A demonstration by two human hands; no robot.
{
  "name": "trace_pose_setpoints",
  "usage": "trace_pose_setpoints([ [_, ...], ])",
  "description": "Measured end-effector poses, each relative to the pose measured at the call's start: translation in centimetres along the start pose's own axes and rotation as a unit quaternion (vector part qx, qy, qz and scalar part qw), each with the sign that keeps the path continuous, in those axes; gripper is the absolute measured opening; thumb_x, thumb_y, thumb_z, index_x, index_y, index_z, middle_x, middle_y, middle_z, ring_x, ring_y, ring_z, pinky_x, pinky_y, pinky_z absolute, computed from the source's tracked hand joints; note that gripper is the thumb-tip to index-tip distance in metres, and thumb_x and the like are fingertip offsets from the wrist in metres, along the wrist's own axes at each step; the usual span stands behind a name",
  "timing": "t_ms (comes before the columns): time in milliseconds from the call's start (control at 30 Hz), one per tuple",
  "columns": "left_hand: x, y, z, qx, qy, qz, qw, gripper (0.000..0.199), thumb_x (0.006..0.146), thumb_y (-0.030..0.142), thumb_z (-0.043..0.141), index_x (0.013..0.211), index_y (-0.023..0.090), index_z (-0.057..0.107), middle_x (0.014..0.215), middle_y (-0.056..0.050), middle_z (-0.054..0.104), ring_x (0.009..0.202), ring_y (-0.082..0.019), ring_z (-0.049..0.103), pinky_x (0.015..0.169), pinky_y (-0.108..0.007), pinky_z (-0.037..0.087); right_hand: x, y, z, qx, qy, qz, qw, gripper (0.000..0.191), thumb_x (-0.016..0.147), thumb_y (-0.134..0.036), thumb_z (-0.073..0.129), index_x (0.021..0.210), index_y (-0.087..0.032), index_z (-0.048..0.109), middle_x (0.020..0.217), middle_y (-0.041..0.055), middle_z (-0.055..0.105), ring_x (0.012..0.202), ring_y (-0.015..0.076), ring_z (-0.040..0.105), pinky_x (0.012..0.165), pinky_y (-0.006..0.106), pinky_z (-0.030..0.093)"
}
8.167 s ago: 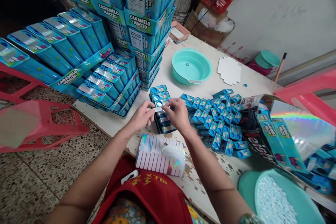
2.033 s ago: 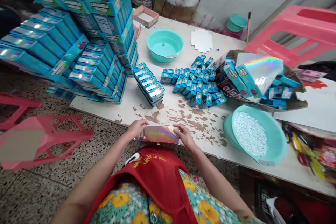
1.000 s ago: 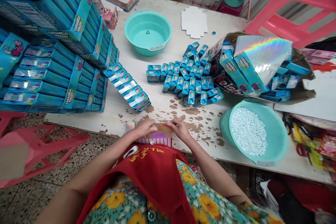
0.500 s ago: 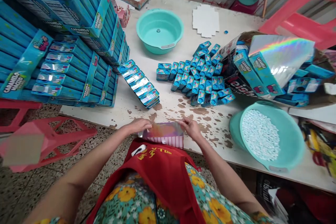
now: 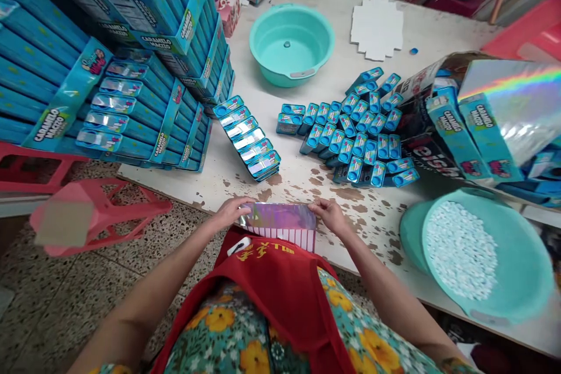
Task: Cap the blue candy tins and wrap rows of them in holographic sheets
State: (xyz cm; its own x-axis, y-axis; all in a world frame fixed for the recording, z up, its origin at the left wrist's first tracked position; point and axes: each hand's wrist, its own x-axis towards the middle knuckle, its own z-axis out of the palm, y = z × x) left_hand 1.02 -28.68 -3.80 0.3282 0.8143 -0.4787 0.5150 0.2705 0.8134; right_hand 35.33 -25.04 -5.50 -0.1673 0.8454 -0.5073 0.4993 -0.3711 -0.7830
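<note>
At the table's near edge, in front of the red apron, I hold a shiny holographic card sheet [image 5: 280, 216] between both hands. Its lower part shows a row of pale pink stripes. My left hand [image 5: 234, 211] pinches the left end, and my right hand [image 5: 331, 214] grips the upper right corner between thumb and fingers. Just beyond the hands a slanted row of blue candy packs [image 5: 248, 137] lies on the table. To its right several more blue packs [image 5: 350, 128] stand close together on end.
Blue display boxes [image 5: 175, 29] are stacked high at left. A teal basin [image 5: 291, 41] stands behind the packs; a teal tub [image 5: 412, 239] of white candies is at right. Beyond it sits a carton [image 5: 421, 99] with packs and shiny sheets. A pink stool [image 5: 100, 216] stands lower left.
The view has shifted, so the table's contents sit differently in the picture. The card sheet now looks flatter and more spread out, its stripes clearer. Both hands keep hold of its ends.
</note>
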Motion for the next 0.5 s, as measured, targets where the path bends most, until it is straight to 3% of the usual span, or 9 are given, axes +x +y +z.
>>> trace_pose_setpoints([
  [133, 0.3, -0.2, 0.2, 0.031, 0.004, -0.035, 0.999, 0.031, 0.079, 0.039, 0.051, 0.095, 0.02, 0.068, 0.102, -0.005, 0.068, 0.096, -0.02, 0.057, 0.085, -0.026, 0.041, 0.4, 0.1, 0.2, -0.004, -0.008, 0.006, 1.0, 0.043, 0.066, -0.06, 0.063, 0.062, -0.017, 0.059, 0.054, -0.0015, 0.053, 0.05, 0.0117, 0.042, 0.049, 0.025, 0.031],
  [300, 1.2, -1.1, -0.9, -0.016, -0.062, -0.073, 0.995, 0.031, 0.075, 0.044, 0.054, 0.073, 0.017, 0.068, 0.075, -0.003, 0.066, 0.071, -0.016, 0.056, 0.066, -0.022, 0.041, 0.8, 0.8, 0.6, 0.014, -0.014, 0.016, 1.0, 0.041, 0.067, -0.058, 0.062, 0.066, -0.018, 0.062, 0.057, -0.0001, 0.058, 0.052, 0.0125, 0.045, 0.05, 0.025, 0.033],
  [400, 1.2, -1.5, -1.4, -0.117, -0.072, -0.099, 0.985, 0.036, 0.072, 0.047, 0.058, 0.079, 0.013, 0.068, 0.073, -0.004, 0.065, 0.067, -0.015, 0.056, 0.062, -0.022, 0.041, 0.7, 0.9, 0.5, 0.03, -0.011, 0.017, 0.999, 0.04, 0.066, -0.057, 0.063, 0.065, -0.018, 0.062, 0.056, -0.0001, 0.058, 0.051, 0.0126, 0.045, 0.048, 0.025, 0.032],
  [500, 0.8, -1.7, -1.4, -0.187, -0.039, -0.117, 0.975, 0.045, 0.068, 0.047, 0.063, 0.098, 0.013, 0.065, 0.08, -0.005, 0.066, 0.07, -0.015, 0.057, 0.063, -0.024, 0.042, 0.7, 0.8, 0.3, 0.044, -0.008, 0.015, 0.999, 0.038, 0.067, -0.055, 0.064, 0.064, -0.018, 0.06, 0.055, -0.001, 0.056, 0.051, 0.0121, 0.044, 0.048, 0.025, 0.032],
])
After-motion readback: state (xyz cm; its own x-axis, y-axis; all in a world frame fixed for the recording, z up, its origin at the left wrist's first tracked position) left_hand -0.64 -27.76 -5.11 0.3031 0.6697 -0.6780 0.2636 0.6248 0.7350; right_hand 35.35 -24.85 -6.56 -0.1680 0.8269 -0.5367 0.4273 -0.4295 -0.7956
